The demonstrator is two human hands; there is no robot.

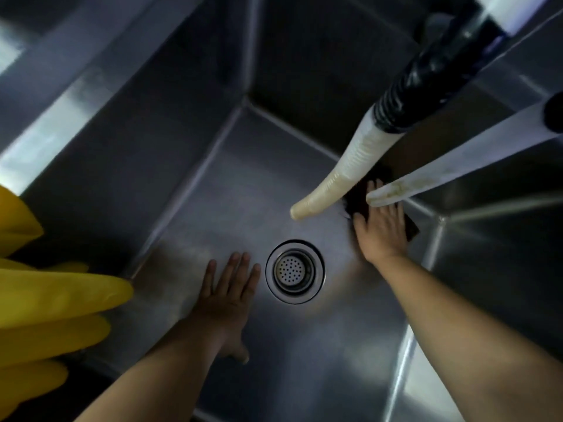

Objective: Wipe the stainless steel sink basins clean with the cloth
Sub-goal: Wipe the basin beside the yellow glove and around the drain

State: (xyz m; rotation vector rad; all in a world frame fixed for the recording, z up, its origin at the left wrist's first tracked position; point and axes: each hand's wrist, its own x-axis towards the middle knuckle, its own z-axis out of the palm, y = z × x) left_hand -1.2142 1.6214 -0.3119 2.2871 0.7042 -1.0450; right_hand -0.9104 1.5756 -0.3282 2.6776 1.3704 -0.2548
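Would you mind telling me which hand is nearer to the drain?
Left. The left hand lies flat on the basin floor right beside the drain, on its left. The right hand presses the cloth farther off, toward the far right corner.

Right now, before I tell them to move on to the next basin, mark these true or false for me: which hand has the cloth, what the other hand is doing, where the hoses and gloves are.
1. The right hand presses the dark cloth on the basin floor. True.
2. The left hand holds a second cloth. False: it lies flat and empty beside the drain strainer.
3. The cloth covers the strainer. False: the cloth is near the far right corner, apart from it.
4. Two pale hoses hang into the basin. True.
5. The hands wear the yellow gloves. False: both are bare; the gloves hang at the left edge.
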